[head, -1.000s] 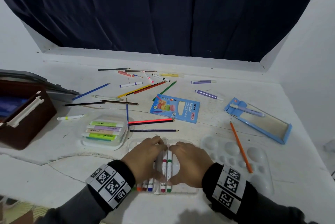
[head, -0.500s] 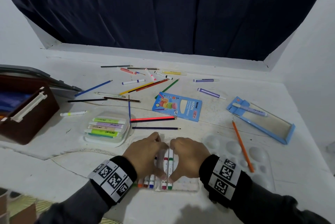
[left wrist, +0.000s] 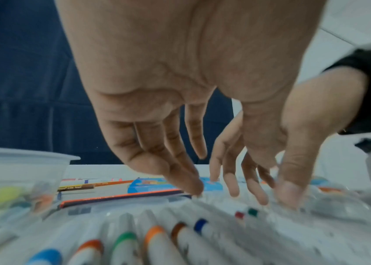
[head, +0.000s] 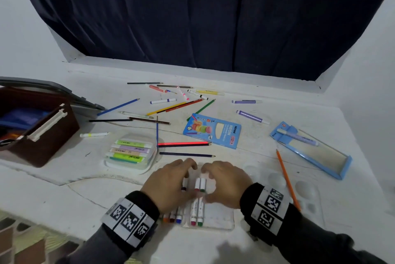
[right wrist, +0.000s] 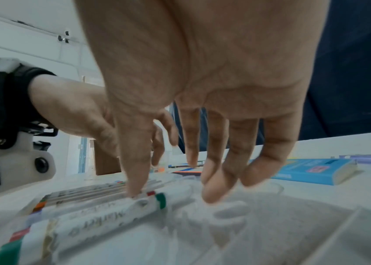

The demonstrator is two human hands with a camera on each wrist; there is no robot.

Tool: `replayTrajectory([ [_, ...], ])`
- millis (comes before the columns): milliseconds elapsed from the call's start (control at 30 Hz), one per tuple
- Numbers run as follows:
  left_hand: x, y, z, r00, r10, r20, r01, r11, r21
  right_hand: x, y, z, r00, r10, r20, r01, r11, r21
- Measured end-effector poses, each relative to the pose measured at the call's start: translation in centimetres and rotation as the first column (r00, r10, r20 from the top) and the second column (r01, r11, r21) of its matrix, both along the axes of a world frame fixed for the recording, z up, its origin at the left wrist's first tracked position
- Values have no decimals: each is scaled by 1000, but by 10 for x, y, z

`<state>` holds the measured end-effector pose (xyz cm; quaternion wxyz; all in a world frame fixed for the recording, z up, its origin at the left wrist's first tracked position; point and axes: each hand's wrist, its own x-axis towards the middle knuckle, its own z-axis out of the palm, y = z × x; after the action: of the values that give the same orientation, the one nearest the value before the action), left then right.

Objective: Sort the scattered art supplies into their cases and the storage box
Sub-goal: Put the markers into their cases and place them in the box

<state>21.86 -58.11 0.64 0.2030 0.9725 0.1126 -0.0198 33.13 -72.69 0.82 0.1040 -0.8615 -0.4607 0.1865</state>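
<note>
A clear plastic marker case (head: 218,218) lies at the table's front centre with several white markers in it. My left hand (head: 171,182) hovers palm down over its left half, and the fingers (left wrist: 193,184) reach down to the marker row. My right hand (head: 224,184) covers the right half. Its thumb (right wrist: 137,179) touches the red and green markers (head: 198,206), which lie side by side between the hands. Neither hand grips anything. Orange, brown and blue marker ends (head: 173,218) stick out below my left wrist.
A brown storage box (head: 42,146) stands open at the left, with a highlighter case (head: 130,150) beside it. Loose pencils and markers (head: 171,105) are scattered behind, near a blue pencil box (head: 213,131). At the right are an open blue tray (head: 320,156), a white palette (head: 303,191) and an orange pencil (head: 287,178).
Both hands stay over the marker case, and their fingers shift only slightly on the markers. A dark-capped marker now shows under my left fingers.
</note>
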Motion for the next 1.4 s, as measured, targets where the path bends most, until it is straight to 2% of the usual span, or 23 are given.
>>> replayTrajectory([
  [67,-3,4,10,987,62,149,-52,996,-72,3,0,5,996,-93,-11,93,974,205],
  [133,-4,9,21,943,125,308,-91,988,-123,8,4,11,984,-178,-34,177,909,376],
  [233,-3,19,40,884,185,430,-110,975,-193,17,13,18,967,-229,-108,252,832,493],
  [500,-16,72,62,797,329,507,-210,938,-277,29,41,14,966,-167,-195,255,712,654],
  [700,-34,169,45,733,495,466,-374,866,-330,60,103,22,957,-164,-241,283,719,634],
  [800,-37,222,21,773,505,383,-425,861,-279,81,149,27,963,-154,-221,258,763,592],
  [900,-36,268,-10,840,506,196,-478,861,-175,101,195,29,971,-154,-185,231,814,534],
  [1033,-27,305,-29,887,460,49,-459,888,-32,130,253,25,986,-145,-84,166,916,366],
  [1133,-21,318,-38,935,349,55,-353,931,88,151,289,14,998,-54,-36,61,966,250],
  [1200,-19,323,-41,929,370,-20,-366,924,112,164,307,4,999,24,33,-29,986,166],
  [1300,-17,325,-42,936,350,-34,-345,932,113,178,325,-9,971,105,213,-99,994,-35],
  [1400,-16,322,-40,936,351,13,-351,933,76,183,336,-14,943,149,298,-88,974,-207],
])
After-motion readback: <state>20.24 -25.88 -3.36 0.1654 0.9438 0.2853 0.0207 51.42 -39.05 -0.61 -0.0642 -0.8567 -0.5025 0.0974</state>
